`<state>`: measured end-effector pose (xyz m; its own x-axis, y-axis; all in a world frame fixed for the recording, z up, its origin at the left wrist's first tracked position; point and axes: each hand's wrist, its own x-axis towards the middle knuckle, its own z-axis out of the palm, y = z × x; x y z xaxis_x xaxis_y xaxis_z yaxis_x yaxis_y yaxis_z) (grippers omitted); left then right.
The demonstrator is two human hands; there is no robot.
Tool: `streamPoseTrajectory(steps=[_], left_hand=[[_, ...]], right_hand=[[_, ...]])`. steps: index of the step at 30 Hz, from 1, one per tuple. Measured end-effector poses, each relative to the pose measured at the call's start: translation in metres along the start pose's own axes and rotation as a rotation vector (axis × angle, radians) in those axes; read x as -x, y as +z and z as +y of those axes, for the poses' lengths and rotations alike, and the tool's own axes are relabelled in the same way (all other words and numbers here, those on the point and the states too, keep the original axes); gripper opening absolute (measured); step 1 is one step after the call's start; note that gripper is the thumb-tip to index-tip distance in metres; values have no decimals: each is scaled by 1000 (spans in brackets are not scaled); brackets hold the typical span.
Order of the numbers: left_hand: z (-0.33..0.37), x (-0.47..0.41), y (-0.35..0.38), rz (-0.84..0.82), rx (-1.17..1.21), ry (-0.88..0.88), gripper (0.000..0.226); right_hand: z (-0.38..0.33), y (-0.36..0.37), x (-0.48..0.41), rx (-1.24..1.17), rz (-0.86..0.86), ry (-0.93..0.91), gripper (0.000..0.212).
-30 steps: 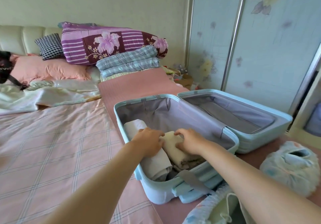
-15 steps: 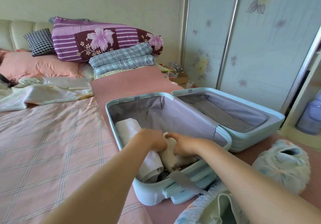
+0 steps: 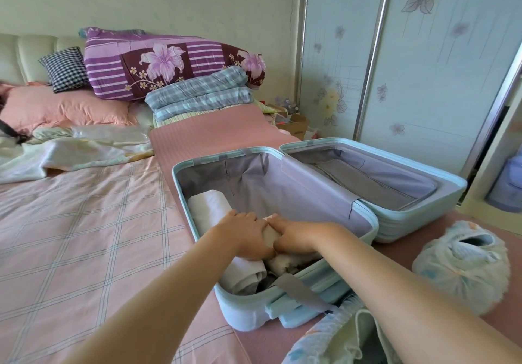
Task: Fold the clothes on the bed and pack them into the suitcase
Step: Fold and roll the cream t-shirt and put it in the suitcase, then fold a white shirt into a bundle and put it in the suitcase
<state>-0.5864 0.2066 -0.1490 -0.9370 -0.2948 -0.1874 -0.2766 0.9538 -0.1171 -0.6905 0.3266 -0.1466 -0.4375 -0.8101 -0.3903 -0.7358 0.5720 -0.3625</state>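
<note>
1. Pink checked sheet covers the bed (image 3: pixel 84 236) on the left, and a purple floral quilt (image 3: pixel 169 64) is stacked at the headboard end.
2. Right of that, a light blue suitcase (image 3: pixel 180 185) lies open on the bed. A white rolled garment (image 3: pixel 209 211) runs along the left wall of its near half.
3. The left hand (image 3: pixel 245 236) lies over the white roll, its grip curled onto the cream bundle (image 3: pixel 282 263) just beside it.
4. The right hand (image 3: pixel 296 239) touches the left, its grip likewise clamped on the cream bundle, which sits inside the near half.
5. The suitcase's other half lies open to the right, lined in grey-lilac fabric.
6. A pale blue fluffy bundle (image 3: pixel 463 267) rests near the suitcase, not touching it.
</note>
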Motion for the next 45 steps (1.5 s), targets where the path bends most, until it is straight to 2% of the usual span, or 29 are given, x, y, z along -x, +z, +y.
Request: streamPoseTrajectory(steps=[5,10,13,16,19,28,34,36,40,42,44,45], left_hand=[[-4,15,-14,21,61,3,68],[-31,62,-29,290,273,-68,60],[-57,108,-31,430,383,-143,51],[-88,168,-24,492,468,-253,41],[-126,237,-6,480,481,-378,39],[-255,467,60,369,390,-762,42],[-331,575,112,361,339,-934,46],[-354,601,126,324,227,-971,54],[-397,645,152,133,115,-1092,82],[-415,660,162,104,105,-1086,69],[-427,668,167,133,86,-1048,43],[-430,671,167,175,69,-1038,39]], right_hand=[[-7,-4,12,-22,95,1,71],[-37,-13,42,-84,324,-82,55],[-83,-9,59,-94,379,-176,50],[-143,5,71,-84,422,-270,46],[-212,33,79,-124,402,-344,47],[-449,162,87,-56,131,-611,50],[-568,240,81,-36,24,-680,56],[-597,261,71,18,16,-713,59],[-646,293,49,109,17,-793,63],[-671,307,38,131,16,-816,70],[-693,321,28,264,74,-843,77],[-701,327,26,350,122,-857,75]])
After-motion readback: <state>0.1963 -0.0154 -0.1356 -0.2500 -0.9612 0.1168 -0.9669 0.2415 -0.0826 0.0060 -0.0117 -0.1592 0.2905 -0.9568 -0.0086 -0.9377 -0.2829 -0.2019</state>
